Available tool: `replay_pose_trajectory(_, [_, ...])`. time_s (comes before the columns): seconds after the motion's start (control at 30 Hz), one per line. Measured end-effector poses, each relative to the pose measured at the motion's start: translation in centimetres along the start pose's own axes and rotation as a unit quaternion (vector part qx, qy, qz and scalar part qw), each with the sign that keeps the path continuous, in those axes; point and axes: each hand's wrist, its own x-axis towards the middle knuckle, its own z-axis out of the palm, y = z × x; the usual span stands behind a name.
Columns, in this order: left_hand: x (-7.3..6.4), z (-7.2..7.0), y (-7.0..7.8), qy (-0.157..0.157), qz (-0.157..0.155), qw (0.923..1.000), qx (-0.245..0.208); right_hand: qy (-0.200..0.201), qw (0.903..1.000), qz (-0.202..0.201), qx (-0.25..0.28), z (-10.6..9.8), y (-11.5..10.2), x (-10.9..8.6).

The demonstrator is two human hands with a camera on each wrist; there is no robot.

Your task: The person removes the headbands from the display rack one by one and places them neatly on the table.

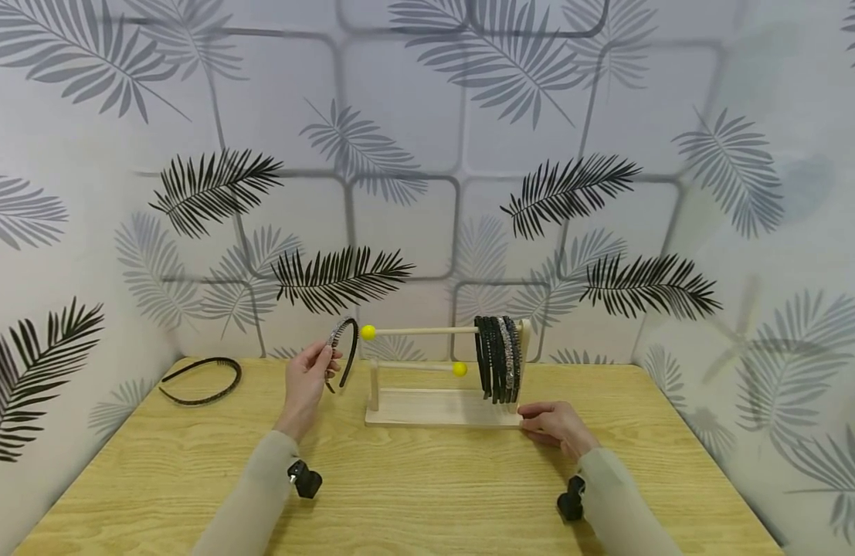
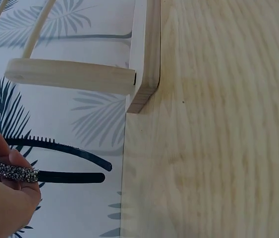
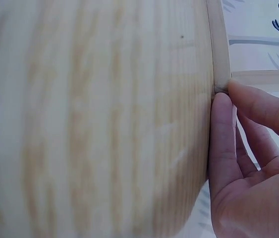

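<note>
My left hand (image 1: 305, 378) grips a black headband (image 2: 72, 177) with a sparkly rhinestone top and small comb teeth inside. It holds the band upright, just left of the upper rod's yellow ball end (image 1: 368, 332). The wooden headband stand (image 1: 427, 418) has two rods, one above the other. Several dark, glittery headbands (image 1: 497, 359) hang at the right end of its upper rod. At the base's right end, my right hand (image 1: 555, 425) pinches the corner between thumb (image 3: 253, 101) and fingers.
Another dark headband (image 1: 239, 378) lies on the wooden table (image 1: 427, 494) at the far left. The lower rod ends in a yellow ball (image 1: 459, 369) pointing right. A leaf-patterned wall covering (image 1: 413, 232) rises behind and beside the table.
</note>
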Motion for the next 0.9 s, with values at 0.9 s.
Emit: replay_pose_trajectory(0.9, [0.3, -5.0, -1.1, -0.062, -0.019, 0.9904, 0.122, 0.001, 1.0000, 0.005, 0.008, 0.1, 0.0, 0.3])
